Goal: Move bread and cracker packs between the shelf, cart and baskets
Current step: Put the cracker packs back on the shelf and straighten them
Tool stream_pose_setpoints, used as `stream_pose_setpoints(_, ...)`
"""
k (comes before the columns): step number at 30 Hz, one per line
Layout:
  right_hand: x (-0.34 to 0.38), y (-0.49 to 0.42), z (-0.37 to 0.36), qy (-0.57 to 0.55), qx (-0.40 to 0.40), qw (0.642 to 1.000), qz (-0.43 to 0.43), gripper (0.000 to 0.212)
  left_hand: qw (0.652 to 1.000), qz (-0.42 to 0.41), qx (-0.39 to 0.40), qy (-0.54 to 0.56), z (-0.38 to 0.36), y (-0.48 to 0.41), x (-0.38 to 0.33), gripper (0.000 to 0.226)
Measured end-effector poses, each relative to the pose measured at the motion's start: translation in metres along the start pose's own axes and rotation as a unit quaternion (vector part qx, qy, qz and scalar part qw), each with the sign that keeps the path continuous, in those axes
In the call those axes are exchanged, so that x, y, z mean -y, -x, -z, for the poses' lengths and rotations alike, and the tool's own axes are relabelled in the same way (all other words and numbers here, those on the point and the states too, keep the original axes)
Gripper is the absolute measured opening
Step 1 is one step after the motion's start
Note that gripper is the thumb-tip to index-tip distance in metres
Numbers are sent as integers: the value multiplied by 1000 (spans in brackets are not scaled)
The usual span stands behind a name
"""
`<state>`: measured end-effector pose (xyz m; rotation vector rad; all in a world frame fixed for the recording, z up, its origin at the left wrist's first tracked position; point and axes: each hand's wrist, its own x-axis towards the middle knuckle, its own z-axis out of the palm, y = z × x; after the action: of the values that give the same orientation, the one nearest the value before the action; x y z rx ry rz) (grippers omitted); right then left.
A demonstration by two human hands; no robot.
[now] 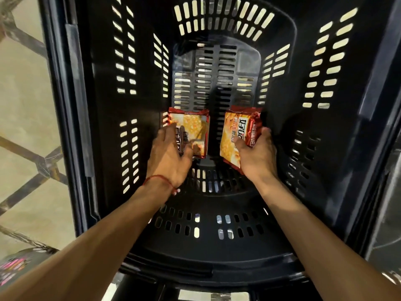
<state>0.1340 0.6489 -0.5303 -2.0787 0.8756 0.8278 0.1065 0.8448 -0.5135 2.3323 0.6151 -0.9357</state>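
I look straight down into a deep black slotted basket (217, 253). Both of my arms reach into it. My left hand (168, 155), with a red thread at the wrist, grips a red and yellow cracker pack (193, 124) near the basket's floor, left of the middle. My right hand (258, 156) grips a second red and yellow cracker pack (236, 131), tilted on its edge, to the right of the first. A narrow gap separates the two packs. My fingers cover the near ends of both packs.
The basket's floor (208, 79) beyond the packs is bare dark slotted plastic. Its tall perforated walls (125, 61) close in on all sides. Pale floor tiles (23, 101) and metal cart bars (41, 164) show to the left outside the basket.
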Motion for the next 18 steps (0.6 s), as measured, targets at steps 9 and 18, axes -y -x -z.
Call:
stream_pose_setpoints(9, -6, -2, 0, 32, 7, 999, -6, 68, 981, 142, 6, 131, -69, -48, 10, 97)
stream_pose_setpoints(18, -9, -2, -2, 85, -12, 996, -16, 62, 949, 182, -23, 257, -90, -59, -2, 74)
